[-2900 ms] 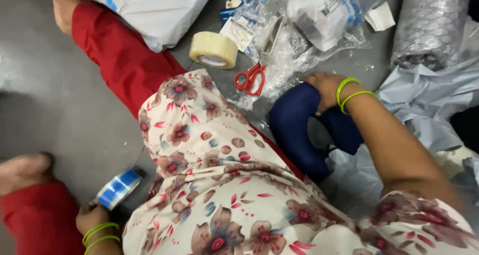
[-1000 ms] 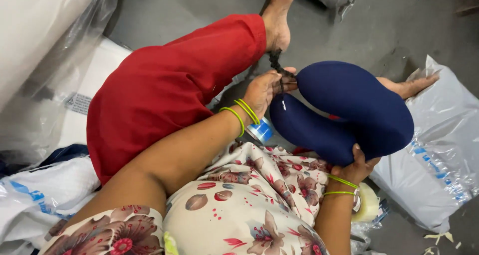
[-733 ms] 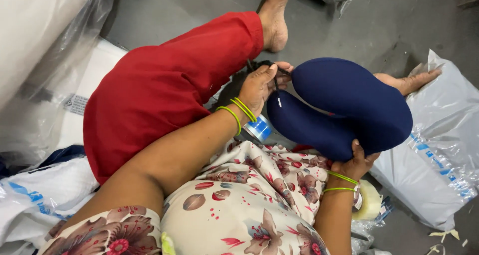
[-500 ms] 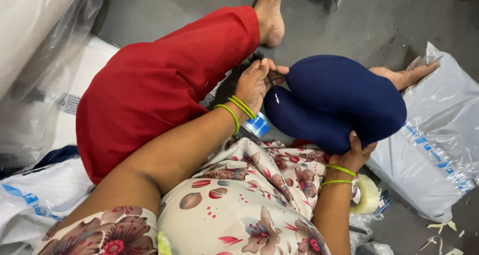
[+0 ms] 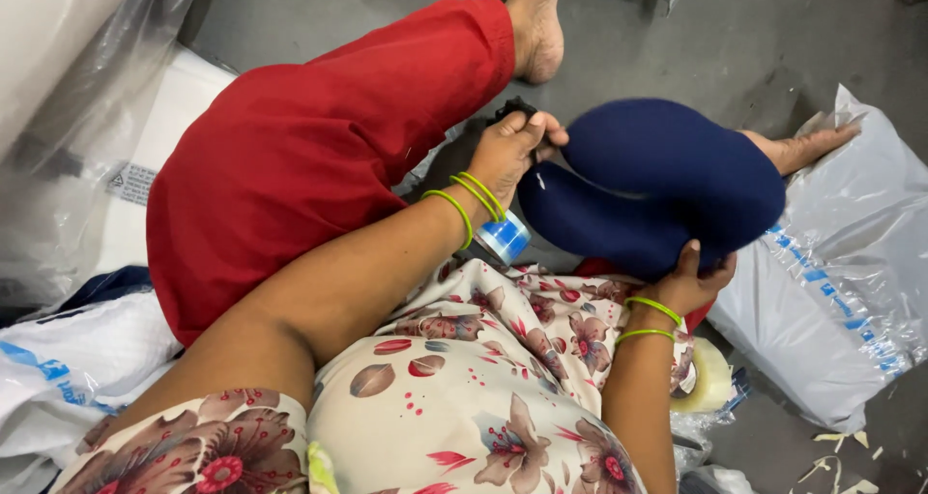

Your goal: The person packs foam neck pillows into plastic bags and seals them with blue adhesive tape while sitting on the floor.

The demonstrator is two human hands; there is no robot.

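The navy pillow (image 5: 667, 180) lay over the person's lap, between the red trouser leg (image 5: 309, 156) and a white plastic bag (image 5: 841, 310) on the floor. The left hand (image 5: 512, 151) pinched a small black tab at the pillow's end. The right hand (image 5: 691, 281) cupped its underside, fingers curled on it. A tape roll (image 5: 710, 378) lay by the right wrist.
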